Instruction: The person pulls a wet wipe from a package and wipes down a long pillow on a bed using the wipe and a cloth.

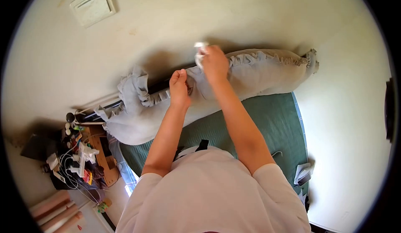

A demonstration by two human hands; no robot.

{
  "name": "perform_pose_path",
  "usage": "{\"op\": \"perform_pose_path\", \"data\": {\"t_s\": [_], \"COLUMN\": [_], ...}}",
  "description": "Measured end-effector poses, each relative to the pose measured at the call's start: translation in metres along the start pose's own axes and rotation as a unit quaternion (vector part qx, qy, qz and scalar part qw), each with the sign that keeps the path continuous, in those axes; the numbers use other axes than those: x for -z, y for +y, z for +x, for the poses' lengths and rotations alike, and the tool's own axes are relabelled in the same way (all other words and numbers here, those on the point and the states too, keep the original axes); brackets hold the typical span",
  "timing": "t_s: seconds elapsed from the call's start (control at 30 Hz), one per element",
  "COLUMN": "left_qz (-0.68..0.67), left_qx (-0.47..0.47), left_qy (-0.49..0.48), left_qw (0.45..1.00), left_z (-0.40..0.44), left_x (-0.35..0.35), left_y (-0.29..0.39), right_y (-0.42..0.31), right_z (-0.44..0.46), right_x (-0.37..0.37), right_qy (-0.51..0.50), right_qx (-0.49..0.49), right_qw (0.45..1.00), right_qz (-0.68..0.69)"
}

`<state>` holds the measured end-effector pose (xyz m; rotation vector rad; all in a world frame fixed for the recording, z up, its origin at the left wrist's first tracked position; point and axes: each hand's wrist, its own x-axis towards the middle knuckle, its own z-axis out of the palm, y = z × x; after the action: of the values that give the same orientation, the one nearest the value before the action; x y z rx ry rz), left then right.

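Right hand clutches a blurred white thing; left hand curls at the cover, pinching or not, can't tell; draped by the wall, it looks soft, light; best gripped by the ruffle.

Cover is plain grey, going brownish along the top right. Item in the right hand is white, blurred. Mat is dark green, fine lines. Sheet is blue-and-white check. Wall is cream, some darker smudges. Switch is off-white. Shirt is plain, pale pinkish grey. Power strip is white.
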<state>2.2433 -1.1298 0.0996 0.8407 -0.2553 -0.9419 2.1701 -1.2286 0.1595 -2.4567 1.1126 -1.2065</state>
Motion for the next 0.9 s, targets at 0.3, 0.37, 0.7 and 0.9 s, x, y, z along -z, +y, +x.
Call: {"op": "perform_pose_path", "data": {"t_s": [0.3, 0.37, 0.7, 0.9], "left_qz": [0.484, 0.335, 0.015, 0.058], "left_qx": [-0.416, -0.236, 0.041, 0.065], "left_qy": [-0.109, -0.078, 0.067, 0.009], "left_qw": [0.762, 0.909, 0.997, 0.996], "left_z": [-0.005, 0.01, 0.032, 0.028], "left_x": [-0.008, 0.007, -0.01, -0.005], "left_y": [-0.008, -0.033, -0.018, -0.005], "right_y": [0.066, 0.032, 0.114, 0.021], "right_z": [-0.02, -0.043, -0.028, -0.048], "right_x": [0.089, 0.069, 0.094, 0.037], "right_qy": [0.228, 0.154, 0.122, -0.095], "right_qx": [-0.122, 0.038, 0.085, -0.007], "right_qw": [0.959, 0.986, 0.982, 0.967], "right_qz": [0.115, 0.046, -0.119, 0.235]}}
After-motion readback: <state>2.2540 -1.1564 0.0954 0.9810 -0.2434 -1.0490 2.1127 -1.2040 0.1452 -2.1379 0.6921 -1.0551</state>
